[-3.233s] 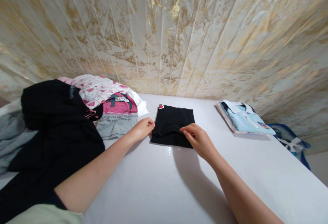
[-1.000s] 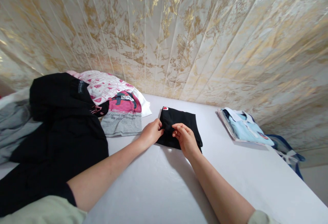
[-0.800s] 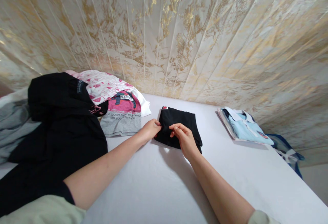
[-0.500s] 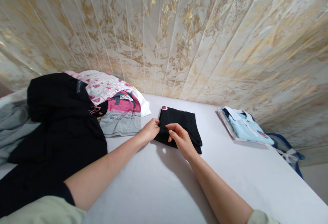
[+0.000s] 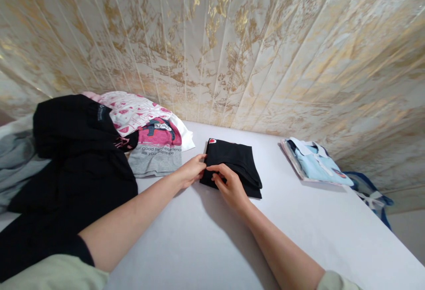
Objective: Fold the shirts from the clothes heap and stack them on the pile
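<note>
A black garment (image 5: 232, 155), folded into a neat rectangle, lies flat on the white table with a small red-and-white mark at its far left corner. At its left edge, my left hand (image 5: 192, 171) is closed on the cloth; some of its fingertips are hidden. My right hand (image 5: 230, 188) is over the near part of the same garment. Its index finger reaches to the left side, close to my left fingers, with the thumb apart from it and the other fingers curled. A loose fold of cloth bulges slightly to the right of that hand.
Unfolded clothes are heaped on the left, including a black garment (image 5: 73, 148), a pink-printed white one (image 5: 133, 108) and a grey shirt (image 5: 156, 161). Folded clothes (image 5: 312, 161) are stacked at the right. Beyond them hangs a blue-edged item (image 5: 372, 197). A gold-patterned curtain (image 5: 212, 51) backs the table (image 5: 186, 245).
My right hand has moved left and slightly down, bringing its index finger close to my left hand. My left hand remains at the garment's left edge, and the garment has barely shifted.
</note>
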Tool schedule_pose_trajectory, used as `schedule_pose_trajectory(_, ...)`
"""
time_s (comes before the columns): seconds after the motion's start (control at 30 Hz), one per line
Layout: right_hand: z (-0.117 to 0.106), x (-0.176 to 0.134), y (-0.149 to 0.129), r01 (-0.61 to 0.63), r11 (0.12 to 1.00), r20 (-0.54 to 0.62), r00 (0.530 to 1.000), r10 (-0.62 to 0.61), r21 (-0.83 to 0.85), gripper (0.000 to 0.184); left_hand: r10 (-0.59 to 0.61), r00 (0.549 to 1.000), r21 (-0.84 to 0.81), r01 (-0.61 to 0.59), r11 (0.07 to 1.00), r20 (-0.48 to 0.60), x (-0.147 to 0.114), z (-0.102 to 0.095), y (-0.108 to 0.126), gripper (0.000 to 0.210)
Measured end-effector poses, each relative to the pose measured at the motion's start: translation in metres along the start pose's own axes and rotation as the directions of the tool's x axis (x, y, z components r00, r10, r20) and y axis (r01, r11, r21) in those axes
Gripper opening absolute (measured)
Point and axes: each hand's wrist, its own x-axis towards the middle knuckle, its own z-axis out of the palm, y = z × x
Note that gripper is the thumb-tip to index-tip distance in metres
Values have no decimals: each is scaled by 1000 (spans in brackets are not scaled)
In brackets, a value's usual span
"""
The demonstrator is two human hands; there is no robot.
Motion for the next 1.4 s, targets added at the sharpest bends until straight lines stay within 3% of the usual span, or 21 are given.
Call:
schedule_pose_trajectory(0.1,1,0,-1,1,1000,18,1000,-2,5,29,0,1000,21,0,1000,8,3,-1,-2,56)
schedule_pose_trajectory(0.2,2,0,0,-11,1000,83,996,13,-28,28,39,999,262,-31,965,-27,8,-5,-1,51)
schedule_pose_trajectory(0.3,2,-1,2,-18,998,86,996,23,-60,28,97,991,487,-40,872,-92,13,-13,2,44)
schedule_pose_trajectory(0.5,-20,3,6,-91,988,-181,981,67,-126,27,277,952,700,-112,706,-128,13,-27,1,23)
schedule_pose_trajectory(0.57,-30,5,7,-100,967,-249,968,40,-234,26,356,929,777,-147,612,-104,12,-27,0,15)
schedule_pose_trajectory(0.63,-37,6,7,-86,929,-216,976,8,-359,24,399,915,825,-181,536,-59,10,-26,0,10)
schedule_pose_trajectory(0.77,-38,5,8,-44,880,74,993,89,-473,19,371,929,841,-195,505,-8,9,-25,0,8)
schedule_pose_trajectory(0.83,-36,4,8,-51,874,142,981,136,-483,20,352,936,850,-181,495,-5,8,-25,2,8)
schedule_pose_trajectory(0.97,-42,5,8,-92,866,36,991,125,-491,17,380,924,884,-211,417,41,-7,-16,11,11)
schedule_pose_trajectory(1.1,-56,6,10,-150,866,-68,989,134,-478,16,426,874,929,-329,170,232,-30,0,17,28)
schedule_pose_trajectory(1.2,-58,5,15,-102,866,-29,994,101,-490,20,386,888,956,-290,52,249,-35,8,13,28)
schedule_pose_trajectory(1.3,-50,3,21,-10,841,94,993,72,-541,34,425,873,944,-311,109,238,-28,6,8,16)
schedule_pose_trajectory(1.4,-43,4,27,-29,824,78,993,89,-566,29,492,848,897,-357,259,195,-18,0,8,10)
